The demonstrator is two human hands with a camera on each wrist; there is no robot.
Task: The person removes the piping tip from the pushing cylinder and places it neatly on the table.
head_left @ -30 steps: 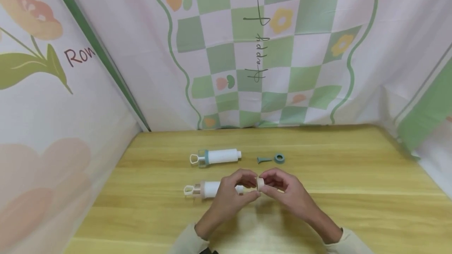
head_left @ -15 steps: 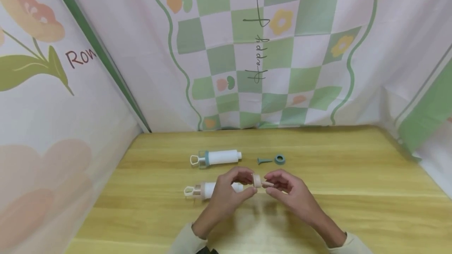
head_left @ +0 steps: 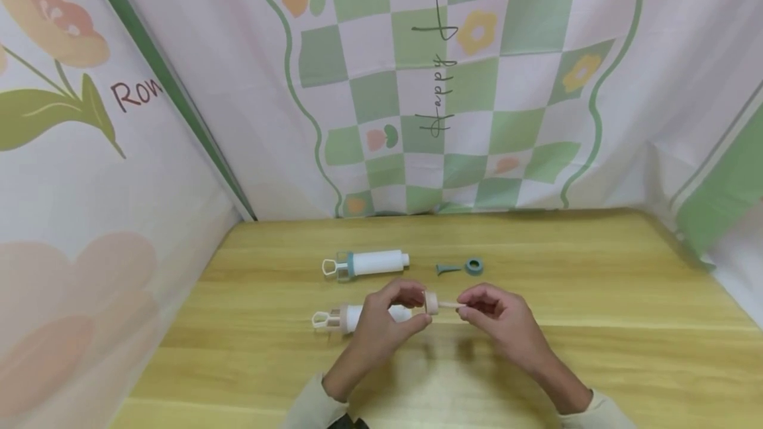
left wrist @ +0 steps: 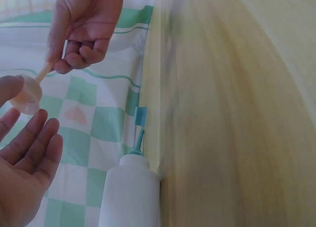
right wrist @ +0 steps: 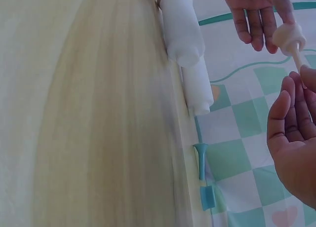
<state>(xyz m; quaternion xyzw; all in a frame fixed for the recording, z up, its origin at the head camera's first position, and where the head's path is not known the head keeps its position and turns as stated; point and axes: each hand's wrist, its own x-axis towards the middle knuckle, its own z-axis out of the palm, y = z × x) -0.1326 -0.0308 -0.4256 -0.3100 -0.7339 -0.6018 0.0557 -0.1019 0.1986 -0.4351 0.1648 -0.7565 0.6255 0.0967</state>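
Note:
In the head view my left hand (head_left: 381, 323) pinches a beige ring cap (head_left: 432, 303) by its rim between thumb and fingers, held up over the table. A thin beige nozzle stem (head_left: 448, 304) sticks out of the cap to the right. At its far end, the thumb and fingers of my right hand (head_left: 507, 323) pinch it. The left wrist view shows the cap's flared, cup-like side (left wrist: 27, 94) facing my left palm. Behind my left hand lies a white cylinder with a beige collar (head_left: 354, 318) and a pull handle, partly hidden.
Farther back lies a second white cylinder (head_left: 378, 263) with a teal collar and handle. To its right are a teal nozzle (head_left: 447, 269) and a teal ring cap (head_left: 474, 267). Printed curtains (head_left: 286, 171) hang behind the wooden table (head_left: 596, 283) and at its sides.
My right fingers have moved from the cap out to the right, to the tip of the stem, which now shows between the hands. The left hand has shifted slightly left with the cap.

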